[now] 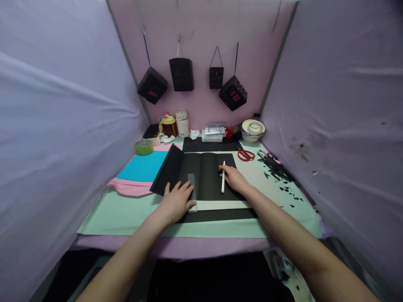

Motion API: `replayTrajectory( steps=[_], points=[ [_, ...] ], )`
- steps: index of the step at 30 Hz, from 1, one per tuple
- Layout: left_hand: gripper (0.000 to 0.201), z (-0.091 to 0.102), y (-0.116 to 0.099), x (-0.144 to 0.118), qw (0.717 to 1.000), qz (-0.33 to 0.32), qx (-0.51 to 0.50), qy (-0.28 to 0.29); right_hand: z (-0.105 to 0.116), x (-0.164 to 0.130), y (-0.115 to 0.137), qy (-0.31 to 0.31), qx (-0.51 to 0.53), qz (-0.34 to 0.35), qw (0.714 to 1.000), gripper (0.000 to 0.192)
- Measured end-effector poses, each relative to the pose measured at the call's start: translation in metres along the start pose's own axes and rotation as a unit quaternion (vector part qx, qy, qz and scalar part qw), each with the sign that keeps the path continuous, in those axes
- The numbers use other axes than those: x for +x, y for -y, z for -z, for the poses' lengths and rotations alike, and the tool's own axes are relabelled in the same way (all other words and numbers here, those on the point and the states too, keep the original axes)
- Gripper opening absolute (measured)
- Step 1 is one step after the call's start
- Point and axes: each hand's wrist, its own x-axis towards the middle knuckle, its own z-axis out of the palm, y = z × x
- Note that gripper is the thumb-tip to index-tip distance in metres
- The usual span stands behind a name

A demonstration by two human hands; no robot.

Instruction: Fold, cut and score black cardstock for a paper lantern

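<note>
My left hand (pixel 174 200) lies with spread fingers on a folded sheet of black paper (pixel 208 176). Its index finger and thumb press on a clear ruler (pixel 192 184), which lies roughly front to back across the sheet. The left panel of the sheet (pixel 168 170) is lifted at a slant along a fold. In my right hand (pixel 234 178) is a slim white pen (pixel 223 178), pinched in the fingers above the right part of the sheet. Whether its tip touches the paper, I cannot tell.
Red-handled scissors (pixel 246 155) and black paper scraps (pixel 277 167) lie to the right. Blue paper (pixel 141 166) and green tape (pixel 144 147) are at left. Behind stand a white bottle (pixel 182 124), a pen box (pixel 214 133) and a lidded bowl (pixel 252 130). Black paper lanterns (pixel 181 74) hang above.
</note>
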Motion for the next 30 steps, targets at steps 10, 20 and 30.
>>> replayTrajectory(
  steps=[10,20,30],
  points=[
    [0.048,-0.023,-0.036,-0.005,0.999,-0.001,-0.045,-0.019,0.018,-0.01,0.038,0.03,0.031,0.061,0.997,0.031],
    [0.071,-0.028,-0.039,-0.005,0.991,-0.027,-0.096,-0.092,-0.003,-0.021,0.036,0.05,0.108,0.073,0.99,0.031],
    [0.068,-0.03,-0.047,0.004,0.989,-0.069,-0.112,-0.069,-0.002,-0.022,0.037,0.05,0.1,0.064,0.992,0.031]
  ],
)
